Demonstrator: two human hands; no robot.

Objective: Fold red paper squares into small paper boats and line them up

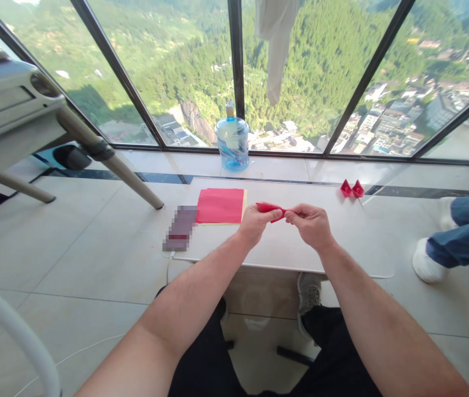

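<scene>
A small folded piece of red paper [268,208] is held between both hands above the white table [218,242]. My left hand [256,221] pinches its left part with thumb on top. My right hand [309,223] grips its right end between thumb and fingers. Left of my hands lies a stack of red paper sheets [220,206], with a yellowish sheet showing at its edge. Two small folded red paper shapes [351,189] stand side by side at the table's far right.
A blurred-out phone [180,229] with a white cable lies at the table's left edge. Behind the table stands a blue water jug [233,144] by the windows. Another person's legs [466,237] are at right. A metal-legged piece of furniture [15,116] stands at left.
</scene>
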